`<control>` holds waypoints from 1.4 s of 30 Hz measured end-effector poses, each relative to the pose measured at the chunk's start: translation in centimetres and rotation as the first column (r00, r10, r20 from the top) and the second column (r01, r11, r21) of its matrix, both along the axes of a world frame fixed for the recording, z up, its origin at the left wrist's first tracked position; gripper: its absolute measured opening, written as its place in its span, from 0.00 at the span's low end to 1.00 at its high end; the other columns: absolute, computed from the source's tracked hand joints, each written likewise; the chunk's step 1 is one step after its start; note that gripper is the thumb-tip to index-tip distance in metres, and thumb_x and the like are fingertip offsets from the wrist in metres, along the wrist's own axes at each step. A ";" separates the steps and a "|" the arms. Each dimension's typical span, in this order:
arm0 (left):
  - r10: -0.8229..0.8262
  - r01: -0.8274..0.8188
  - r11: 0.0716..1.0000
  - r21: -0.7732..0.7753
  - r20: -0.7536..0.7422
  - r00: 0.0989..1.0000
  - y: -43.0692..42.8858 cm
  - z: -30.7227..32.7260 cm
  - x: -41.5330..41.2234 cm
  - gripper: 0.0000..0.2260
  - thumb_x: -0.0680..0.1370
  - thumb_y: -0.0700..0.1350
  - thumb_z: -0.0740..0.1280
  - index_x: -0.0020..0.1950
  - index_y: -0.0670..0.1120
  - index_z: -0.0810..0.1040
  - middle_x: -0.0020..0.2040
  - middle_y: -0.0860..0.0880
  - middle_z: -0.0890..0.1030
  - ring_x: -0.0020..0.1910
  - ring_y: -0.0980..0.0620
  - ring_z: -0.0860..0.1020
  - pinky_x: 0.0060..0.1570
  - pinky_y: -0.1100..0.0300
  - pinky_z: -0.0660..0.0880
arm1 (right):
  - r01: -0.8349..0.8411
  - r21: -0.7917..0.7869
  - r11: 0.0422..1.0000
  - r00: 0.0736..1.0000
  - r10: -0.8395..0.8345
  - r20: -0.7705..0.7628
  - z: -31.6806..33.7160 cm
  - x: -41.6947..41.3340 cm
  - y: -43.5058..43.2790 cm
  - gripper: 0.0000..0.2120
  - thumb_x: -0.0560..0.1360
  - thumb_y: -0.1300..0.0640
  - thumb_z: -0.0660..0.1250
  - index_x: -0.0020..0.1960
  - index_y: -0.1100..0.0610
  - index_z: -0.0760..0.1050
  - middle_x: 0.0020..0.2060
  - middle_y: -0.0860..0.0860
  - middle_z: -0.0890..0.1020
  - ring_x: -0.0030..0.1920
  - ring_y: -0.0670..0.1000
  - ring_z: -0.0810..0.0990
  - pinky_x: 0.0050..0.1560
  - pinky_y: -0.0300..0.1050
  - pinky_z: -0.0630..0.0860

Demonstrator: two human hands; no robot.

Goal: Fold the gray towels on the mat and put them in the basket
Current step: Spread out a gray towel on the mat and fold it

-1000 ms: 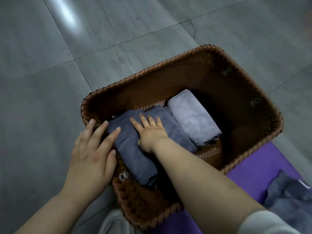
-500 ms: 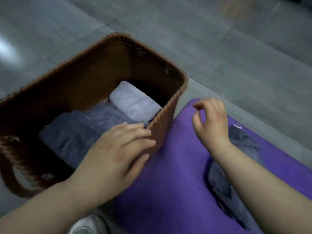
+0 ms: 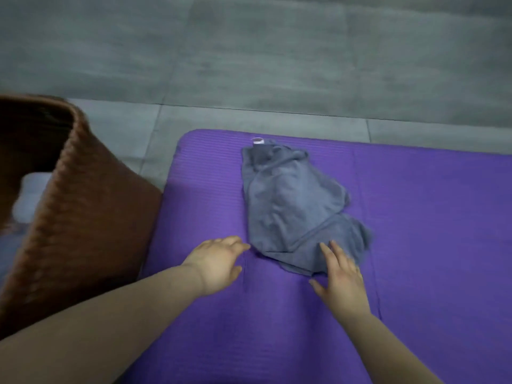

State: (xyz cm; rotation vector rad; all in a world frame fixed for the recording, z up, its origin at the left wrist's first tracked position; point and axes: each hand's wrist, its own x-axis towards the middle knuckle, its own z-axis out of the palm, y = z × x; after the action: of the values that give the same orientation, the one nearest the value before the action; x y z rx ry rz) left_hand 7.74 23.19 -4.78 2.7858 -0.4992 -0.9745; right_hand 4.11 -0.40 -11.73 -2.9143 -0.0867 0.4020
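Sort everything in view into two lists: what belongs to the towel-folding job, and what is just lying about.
Belongs to the job: crumpled gray towel, purple mat, woven basket, pale towel inside it (blurred), left hand, right hand.
Just there: tiled floor.

The woven basket (image 3: 91, 217) ran off the left edge, blurred, its wall hiding most of a pale towel (image 3: 30, 198). The purple mat (image 3: 429, 217) was cropped right and below. A white tag (image 3: 257, 140) on the gray towel (image 3: 293, 206) was too small to read.
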 end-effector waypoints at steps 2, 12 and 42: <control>0.021 -0.019 0.997 -0.079 0.019 1.000 -1.5 -0.7 0.7 0.22 0.79 0.49 0.57 0.73 0.51 0.58 0.73 0.53 0.61 0.71 0.52 0.63 0.69 0.60 0.58 | 0.049 -0.006 0.999 0.998 -0.049 -0.037 -0.6 -0.5 -0.8 0.42 0.38 0.53 0.83 0.52 0.61 0.80 0.44 0.58 0.85 0.37 0.57 0.85 0.31 0.52 0.80; 0.205 -0.200 0.978 -0.053 0.142 0.968 -7.3 -3.4 3.6 0.18 0.76 0.50 0.62 0.65 0.48 0.68 0.65 0.47 0.73 0.65 0.46 0.70 0.61 0.56 0.66 | -0.074 -0.085 0.994 0.986 0.086 0.142 0.5 2.2 -0.3 0.07 0.54 0.53 0.58 0.24 0.53 0.74 0.17 0.48 0.76 0.20 0.45 0.76 0.22 0.29 0.66; 0.366 -0.250 0.651 -0.717 0.007 0.931 -14.2 64.0 3.8 0.10 0.73 0.42 0.64 0.50 0.39 0.79 0.50 0.40 0.82 0.49 0.49 0.78 0.48 0.61 0.71 | 0.432 0.833 0.346 0.902 -0.182 -0.393 75.2 4.7 -5.0 0.11 0.72 0.70 0.64 0.39 0.55 0.71 0.35 0.52 0.76 0.32 0.42 0.75 0.38 0.34 0.72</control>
State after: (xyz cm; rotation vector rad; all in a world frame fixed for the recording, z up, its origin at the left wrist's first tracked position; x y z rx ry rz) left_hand 11.56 9.01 59.22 2.1249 -0.3004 -0.3633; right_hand 8.79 -5.44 63.47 -1.6793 0.2297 0.4334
